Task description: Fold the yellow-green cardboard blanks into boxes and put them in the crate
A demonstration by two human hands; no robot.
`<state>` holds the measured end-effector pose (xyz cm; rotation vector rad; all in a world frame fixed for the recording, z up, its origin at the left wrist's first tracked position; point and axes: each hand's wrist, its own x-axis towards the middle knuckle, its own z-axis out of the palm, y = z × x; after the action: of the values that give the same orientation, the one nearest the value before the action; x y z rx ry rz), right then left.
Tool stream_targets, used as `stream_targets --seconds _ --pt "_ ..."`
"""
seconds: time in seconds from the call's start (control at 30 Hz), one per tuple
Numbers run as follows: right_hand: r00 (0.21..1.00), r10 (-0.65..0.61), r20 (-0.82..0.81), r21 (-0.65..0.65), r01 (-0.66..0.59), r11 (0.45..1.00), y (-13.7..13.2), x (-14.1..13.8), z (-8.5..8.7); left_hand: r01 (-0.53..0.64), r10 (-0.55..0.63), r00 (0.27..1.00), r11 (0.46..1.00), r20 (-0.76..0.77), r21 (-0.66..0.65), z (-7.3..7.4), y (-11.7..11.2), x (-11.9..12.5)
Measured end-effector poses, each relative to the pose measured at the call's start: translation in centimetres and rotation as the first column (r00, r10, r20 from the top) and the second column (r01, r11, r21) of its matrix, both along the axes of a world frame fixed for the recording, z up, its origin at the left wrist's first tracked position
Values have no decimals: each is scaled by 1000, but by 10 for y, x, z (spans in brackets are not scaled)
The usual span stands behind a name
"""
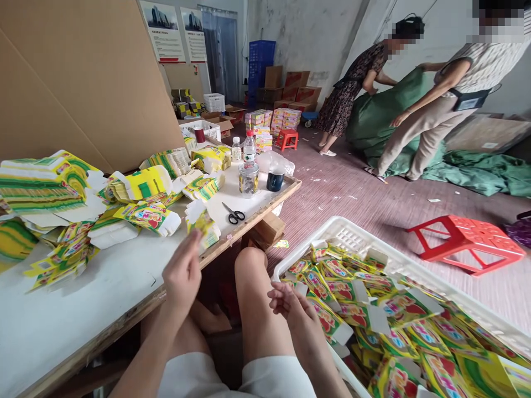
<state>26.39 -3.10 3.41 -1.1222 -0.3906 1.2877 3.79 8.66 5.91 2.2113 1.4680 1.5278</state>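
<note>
Head view: left hand [182, 273] is up at the bench [174, 249] edge, fingers bent, right by a small pile of flat printed cartons [204, 225]; can't tell if it's clamped on one, blur there. Right hand [297, 312] is beside the near rim of the white crate [338, 224], fingers loosely curled and apart, nothing visible in them. Crate's loaded with yellow-green cartons [409, 304]. Black scissors [235, 215] lie on the bench beyond the pile.
</note>
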Motion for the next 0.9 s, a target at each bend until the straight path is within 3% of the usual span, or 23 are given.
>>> stream_targets --seconds 0.07,0.13,0.2,0.23,0.3,0.37,0.47,0.57,0.73,0.9 --pt "1000 20 -3 63 -20 998 1 -5 7 304 -304 953 952 -2 21 2 -30 17" --pt "1000 -10 29 90 7 996 3 -7 11 610 -615 789 784 -7 -113 1 -58 33" --pt "995 -46 84 77 39 996 3 -5 11 748 -765 643 612 50 -257 -1 -79 45" --pt "992 -52 111 66 45 997 3 -4 11 764 -769 626 574 127 -294 -2 -86 49" --pt "988 -46 145 48 39 998 1 -4 8 759 -654 651 580 387 -297 -3 -93 54" --pt "989 -32 145 44 26 999 -3 -8 7 767 -431 583 571 689 -292 -3 -92 59" --pt "996 11 85 40 -15 999 -8 -19 7 866 -134 362 414 923 -279 -2 -84 64" --pt "999 34 27 44 -35 998 -10 -27 7 922 36 229 311 973 -229 -4 -79 66" --pt "985 146 95 59 -152 987 -11 -25 6 976 104 181 103 978 -192 -3 -79 64" --pt "946 107 305 69 -134 989 -11 -18 4 979 48 155 126 987 -160 0 -80 67"
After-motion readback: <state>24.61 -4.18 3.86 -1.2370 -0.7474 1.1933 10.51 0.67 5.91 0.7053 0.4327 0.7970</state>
